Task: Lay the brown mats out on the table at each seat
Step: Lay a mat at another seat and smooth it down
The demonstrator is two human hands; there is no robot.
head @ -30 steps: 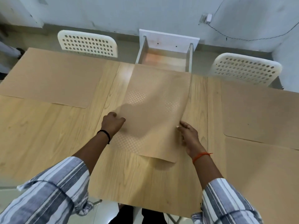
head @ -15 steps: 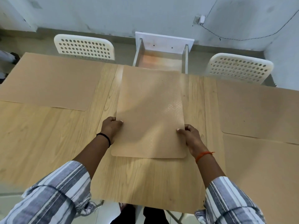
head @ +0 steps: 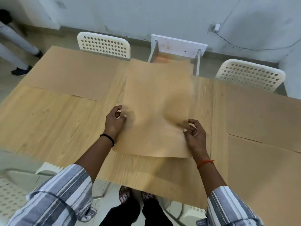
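Observation:
A brown mat (head: pixel 156 101) lies lengthwise across the middle of the light wooden table (head: pixel 48 124). Its near end is raised a little and casts a shadow. My left hand (head: pixel 115 123) pinches its left edge, thumb on top. The right edge is pinched by my right hand (head: pixel 194 135), and the mat bulges up just beside it. Three more brown mats lie flat on the table: one at the far left (head: pixel 71 74), one at the far right (head: pixel 263 115) and one at the near right (head: pixel 267 176).
Two white perforated chairs (head: pixel 104 44) (head: pixel 250 75) stand at the far side, with a white open unit (head: pixel 177 49) between them against the wall. Another white chair (head: pixel 9 193) is at my near left. A person's legs (head: pixel 14 46) show at the far left.
The mat, curled up on its right side a second ago, has been flattened, and its near end has come up slightly. My hands have shifted along its side edges and the view has pulled back.

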